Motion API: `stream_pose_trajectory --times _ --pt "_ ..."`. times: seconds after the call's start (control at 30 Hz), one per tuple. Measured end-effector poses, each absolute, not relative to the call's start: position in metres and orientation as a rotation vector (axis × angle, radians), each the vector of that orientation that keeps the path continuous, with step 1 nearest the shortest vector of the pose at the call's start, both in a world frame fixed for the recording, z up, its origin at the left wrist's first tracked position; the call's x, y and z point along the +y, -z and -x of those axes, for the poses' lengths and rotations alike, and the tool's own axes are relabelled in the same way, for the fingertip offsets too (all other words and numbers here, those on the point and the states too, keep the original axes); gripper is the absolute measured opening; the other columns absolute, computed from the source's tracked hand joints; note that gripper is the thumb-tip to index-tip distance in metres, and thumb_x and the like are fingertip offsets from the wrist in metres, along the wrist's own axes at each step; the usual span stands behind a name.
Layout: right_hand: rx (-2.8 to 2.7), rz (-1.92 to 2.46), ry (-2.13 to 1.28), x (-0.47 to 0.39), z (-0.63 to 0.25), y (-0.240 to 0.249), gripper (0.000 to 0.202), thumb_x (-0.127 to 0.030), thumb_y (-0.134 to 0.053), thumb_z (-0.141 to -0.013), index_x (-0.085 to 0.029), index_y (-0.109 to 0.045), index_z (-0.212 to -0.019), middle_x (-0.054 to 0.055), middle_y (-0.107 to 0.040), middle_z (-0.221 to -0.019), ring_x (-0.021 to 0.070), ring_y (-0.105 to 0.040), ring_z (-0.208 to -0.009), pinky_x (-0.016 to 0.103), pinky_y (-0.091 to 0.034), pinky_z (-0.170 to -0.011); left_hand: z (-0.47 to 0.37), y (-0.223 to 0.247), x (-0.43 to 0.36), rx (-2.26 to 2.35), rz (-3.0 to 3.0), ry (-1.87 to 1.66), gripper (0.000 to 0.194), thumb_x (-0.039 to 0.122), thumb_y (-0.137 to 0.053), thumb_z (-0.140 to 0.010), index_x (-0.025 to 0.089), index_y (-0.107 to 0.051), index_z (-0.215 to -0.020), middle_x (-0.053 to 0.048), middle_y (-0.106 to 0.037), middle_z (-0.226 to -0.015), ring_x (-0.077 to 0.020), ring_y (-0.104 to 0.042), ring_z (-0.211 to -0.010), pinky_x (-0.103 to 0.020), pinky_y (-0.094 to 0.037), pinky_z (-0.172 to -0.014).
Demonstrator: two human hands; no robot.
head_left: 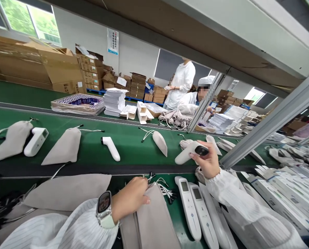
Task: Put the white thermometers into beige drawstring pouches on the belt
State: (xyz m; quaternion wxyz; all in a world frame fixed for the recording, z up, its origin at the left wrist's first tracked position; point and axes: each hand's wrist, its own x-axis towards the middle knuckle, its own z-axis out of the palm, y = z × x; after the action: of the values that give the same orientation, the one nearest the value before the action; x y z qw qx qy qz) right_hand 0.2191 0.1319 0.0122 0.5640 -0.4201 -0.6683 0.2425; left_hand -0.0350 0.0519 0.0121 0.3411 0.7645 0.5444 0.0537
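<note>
In my right hand [207, 159] is a white thermometer [185, 154], gripped by its head end with the dark round sensor facing me. It is above the near edge of the green conveyor belt [131, 145]. My left hand [132, 195], with a watch on the wrist, rests on a stack of grey drawstring pouches [157, 221], its thumb at the top pouch near the white cords; its other fingertips are hidden. Between my hands, white thermometers with small screens [188, 207] lie side by side on the green surface.
Grey pouches [63, 147] and thermometers [111, 148] are spread along the belt. White boxes [279, 197] lie at right, beyond a slanted metal post [268, 114]. A shelf [196, 31] hangs overhead. Two people in white [181, 81] work across the belt.
</note>
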Motion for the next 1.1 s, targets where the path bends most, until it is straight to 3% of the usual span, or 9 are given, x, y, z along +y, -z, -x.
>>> stream_pose_trajectory --times 0.1,0.2,0.37,0.53,0.67,0.83,0.97,1.03,1.1 --pt "-1.339 0.951 -0.921 0.125 -0.212 -0.021 0.052 -0.027 -0.068 -0.061 -0.030 -0.038 -0.103 0.004 -0.043 -0.112 0.0203 -0.056 -0.088 0.039 -0.050 -0.067 0.037 -0.012 0.049 1.446 -2.031 -0.110 0.009 0.024 -0.051 -0.069 0.017 -0.047 -0.066 -0.006 -0.053 -0.081 -0.0248 -0.048 -0.086 -0.033 -0.036 -0.072" --pt "-1.189 0.926 -1.138 0.116 -0.204 -0.028 0.055 -0.024 -0.068 -0.061 -0.032 -0.036 -0.106 0.003 -0.048 -0.104 0.0211 -0.056 -0.086 0.039 -0.051 -0.065 0.039 -0.021 0.045 1.396 -2.109 -0.182 0.011 0.027 -0.053 -0.069 0.018 -0.049 -0.066 -0.004 -0.054 -0.080 -0.0259 -0.045 -0.090 -0.037 -0.033 -0.078" --pt "-1.091 0.834 -1.270 0.106 -0.192 -0.052 0.046 -0.021 -0.065 -0.065 -0.032 -0.044 -0.105 0.000 -0.054 -0.094 0.0206 -0.055 -0.091 0.040 -0.050 -0.072 0.040 -0.046 0.041 1.262 -1.971 -0.240 0.017 0.034 -0.039 -0.081 0.021 -0.051 -0.078 -0.001 -0.052 -0.075 -0.0212 -0.047 -0.086 -0.027 -0.036 -0.069" --pt "-1.074 0.761 -1.343 0.106 -0.174 -0.062 0.039 -0.017 -0.067 -0.064 -0.032 -0.048 -0.095 -0.004 -0.056 -0.087 0.0178 -0.058 -0.086 0.039 -0.050 -0.072 0.040 -0.059 0.039 1.191 -1.922 -0.292 0.026 0.044 -0.049 -0.075 0.021 -0.055 -0.086 -0.001 -0.051 -0.082 -0.0203 -0.046 -0.085 -0.024 -0.035 -0.066" --pt "-1.094 0.736 -1.450 0.111 -0.166 -0.062 0.042 -0.017 -0.067 -0.065 -0.032 -0.047 -0.098 -0.004 -0.056 -0.087 0.0139 -0.058 -0.078 0.032 -0.050 -0.065 0.040 -0.063 0.037 1.082 -1.916 -0.449 0.019 0.037 -0.040 -0.083 0.022 -0.051 -0.089 0.003 -0.047 -0.075 -0.0125 -0.044 -0.070 -0.020 -0.034 -0.063" --pt "-1.127 0.763 -1.712 0.115 -0.162 -0.055 0.036 -0.027 -0.066 -0.067 -0.031 -0.050 -0.098 -0.003 -0.053 -0.083 0.0101 -0.054 -0.071 0.029 -0.049 -0.063 0.039 -0.066 0.038 1.026 -1.899 -0.691 0.017 0.027 -0.035 -0.087 0.020 -0.047 -0.078 0.002 -0.042 -0.085 -0.0108 -0.044 -0.080 -0.019 -0.034 -0.073" --pt "-1.426 0.733 -1.940 0.105 -0.148 -0.040 0.034 -0.051 -0.052 -0.073 -0.020 -0.057 -0.086 0.001 -0.051 -0.074 0.0107 -0.052 -0.065 0.027 -0.046 -0.058 0.041 -0.062 0.043 1.116 -1.895 -0.727 0.016 0.029 -0.038 -0.086 0.020 -0.048 -0.077 0.001 -0.038 -0.086 -0.0118 -0.043 -0.082 -0.021 -0.034 -0.076" --pt "-1.695 0.821 -1.871 0.098 -0.141 -0.035 0.047 -0.058 -0.038 -0.077 -0.015 -0.058 -0.076 0.000 -0.048 -0.063 0.0079 -0.045 -0.051 0.021 -0.041 -0.047 0.042 -0.060 0.044 1.142 -1.932 -0.712 0.010 0.027 -0.045 -0.082 0.020 -0.049 -0.077 0.001 -0.036 -0.088 -0.0124 -0.042 -0.086 -0.021 -0.033 -0.078" --pt "-1.944 0.894 -1.617 0.094 -0.138 -0.034 0.052 -0.055 -0.029 -0.082 -0.014 -0.059 -0.071 0.000 -0.047 -0.059 0.0082 -0.043 -0.050 0.022 -0.040 -0.048 0.041 -0.060 0.044 1.167 -1.940 -0.674 0.007 0.026 -0.047 -0.081 0.020 -0.050 -0.077 0.001 -0.034 -0.090 -0.0124 -0.041 -0.085 -0.022 -0.033 -0.079"
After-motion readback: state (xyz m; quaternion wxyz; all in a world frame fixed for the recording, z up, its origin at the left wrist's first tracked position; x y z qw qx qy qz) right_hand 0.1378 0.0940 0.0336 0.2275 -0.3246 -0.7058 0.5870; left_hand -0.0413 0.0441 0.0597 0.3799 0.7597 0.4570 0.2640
